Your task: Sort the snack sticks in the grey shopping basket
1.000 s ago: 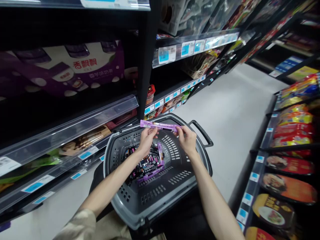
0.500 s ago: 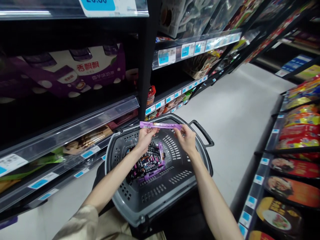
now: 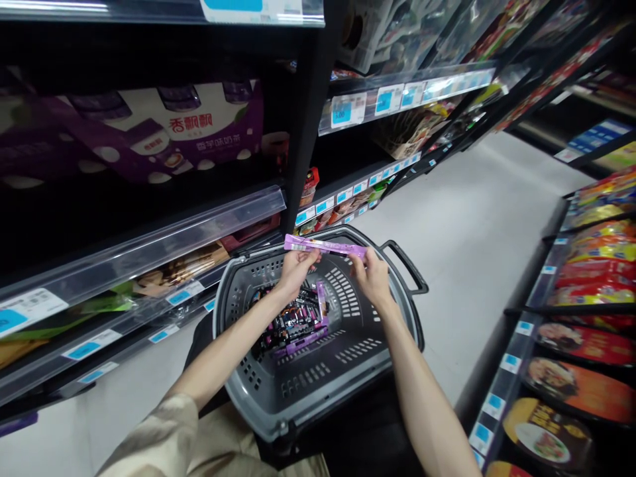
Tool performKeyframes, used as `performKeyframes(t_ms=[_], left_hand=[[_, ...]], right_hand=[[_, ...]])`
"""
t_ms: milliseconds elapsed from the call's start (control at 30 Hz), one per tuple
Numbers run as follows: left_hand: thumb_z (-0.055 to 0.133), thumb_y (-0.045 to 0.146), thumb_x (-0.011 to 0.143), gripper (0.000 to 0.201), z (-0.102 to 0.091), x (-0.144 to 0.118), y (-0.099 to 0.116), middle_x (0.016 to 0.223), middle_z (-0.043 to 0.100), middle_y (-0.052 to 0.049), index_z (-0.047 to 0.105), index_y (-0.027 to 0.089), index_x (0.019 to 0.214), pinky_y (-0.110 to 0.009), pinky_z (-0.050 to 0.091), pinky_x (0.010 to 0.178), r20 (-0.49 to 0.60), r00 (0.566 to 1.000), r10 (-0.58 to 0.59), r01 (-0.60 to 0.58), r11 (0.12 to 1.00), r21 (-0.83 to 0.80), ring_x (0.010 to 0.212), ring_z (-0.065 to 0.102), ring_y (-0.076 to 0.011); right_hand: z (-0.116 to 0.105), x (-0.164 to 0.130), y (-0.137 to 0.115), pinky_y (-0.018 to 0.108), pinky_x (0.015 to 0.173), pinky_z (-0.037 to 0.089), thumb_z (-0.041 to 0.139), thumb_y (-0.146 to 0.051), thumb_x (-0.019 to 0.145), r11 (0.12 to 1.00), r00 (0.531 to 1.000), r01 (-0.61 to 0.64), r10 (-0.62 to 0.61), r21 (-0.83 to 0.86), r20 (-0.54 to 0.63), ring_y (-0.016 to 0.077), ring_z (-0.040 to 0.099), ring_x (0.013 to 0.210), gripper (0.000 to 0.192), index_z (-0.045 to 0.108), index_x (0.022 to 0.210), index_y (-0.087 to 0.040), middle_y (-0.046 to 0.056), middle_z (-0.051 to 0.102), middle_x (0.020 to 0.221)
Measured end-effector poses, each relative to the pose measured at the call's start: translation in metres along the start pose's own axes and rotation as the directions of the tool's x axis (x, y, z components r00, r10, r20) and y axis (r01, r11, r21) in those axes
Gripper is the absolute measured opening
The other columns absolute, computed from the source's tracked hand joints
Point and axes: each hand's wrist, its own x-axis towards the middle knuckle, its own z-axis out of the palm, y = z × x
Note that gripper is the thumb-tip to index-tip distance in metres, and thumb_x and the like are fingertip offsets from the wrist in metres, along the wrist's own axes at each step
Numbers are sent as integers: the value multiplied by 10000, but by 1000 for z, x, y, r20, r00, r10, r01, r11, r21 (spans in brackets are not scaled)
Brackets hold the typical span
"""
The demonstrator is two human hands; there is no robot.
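Your left hand (image 3: 297, 270) pinches the slim purple packet (image 3: 328, 246) near its middle; your right hand (image 3: 373, 277) pinches its right end.

Grey basket (image 3: 342, 381), slotted walls, open top; a jumble of dark, purple-marked packets (image 3: 293, 321) lies on its bottom, bunched toward its left end. What the basket itself rests on is hidden. Left of the basket: black shelf (image 3: 238, 175), purple-and-white carton (image 3: 218, 126) sitting well back on it. Lower tier, also left of the basket — green packet (image 3: 94, 305) and brown pack (image 3: 183, 268), partly covered by the shelf lip. Right of the basket: low shelf (image 3: 501, 384), lidded bowls (image 3: 576, 384) nearer, bright bags (image 3: 596, 265) farther. Pale, smooth floor (image 3: 462, 232) beyond the basket.
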Motion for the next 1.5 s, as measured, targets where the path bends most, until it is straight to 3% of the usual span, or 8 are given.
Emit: performKeyframes(t_ms=[233,467,667,800,1000,1233,1367,1500], left_hand=[[903,419,650,396,2,-2,4,794,712,-44,678,143,822,-247,444,640,-54,999,-1,-1,1000,-25,786,647,-162],[888,350,680,374,1,-1,-1,830,685,-21,657,153,898,-216,468,621,-29,999,-18,16,998,-68,789,639,-135],[910,271,642,457,1,-1,2,908,721,-41,613,170,973,-261,522,721,13,999,-34,35,996,-80,878,680,-172],[917,290,622,511,2,-2,4,861,719,-23,581,183,992,-250,474,686,-1,999,-43,43,998,-43,832,670,-166],[913,305,627,499,4,-4,2,830,727,-14,578,183,977,-234,404,639,11,1000,-25,25,999,-20,745,636,-136],[929,239,620,498,5,-1,-7,883,753,-51,566,184,957,-326,483,892,5,999,-36,37,998,-49,877,690,-180],[906,215,649,452,6,1,-12,923,759,-69,561,185,940,-331,472,906,8,999,-49,49,998,-39,916,687,-189],[889,170,645,438,7,4,-15,865,744,-38,568,184,942,-296,462,843,-47,996,-76,75,997,-21,834,667,-159]], right_hand=[[2,0,-4,302,530,450,497,-559,983,1000,1000,21,-21,-5,9,228,628,489,332,460,806,-281,19,650,549],[5,1,-5,294,508,430,493,-639,975,999,999,36,-36,0,31,222,629,463,400,469,819,-272,12,648,525],[4,0,-4,266,486,389,519,-625,974,997,997,78,-78,17,13,168,564,448,414,524,799,-249,-17,606,527],[4,0,-8,261,490,402,603,-616,926,994,995,99,-99,37,-5,152,525,452,392,597,862,-230,-42,557,528],[7,-2,-9,268,533,457,713,-560,859,989,990,138,-137,53,-26,164,573,533,363,619,927,-216,0,644,661],[4,-2,-10,252,555,467,625,-444,914,984,986,163,-165,70,26,149,560,530,223,599,913,-223,-19,612,646],[6,-1,-3,264,561,473,623,-442,910,987,988,137,-142,86,62,160,578,520,212,592,899,-232,-19,614,636],[10,2,10,281,547,458,608,-468,934,990,985,98,-111,98,134,193,620,530,236,595,954,-233,-7,633,626]])
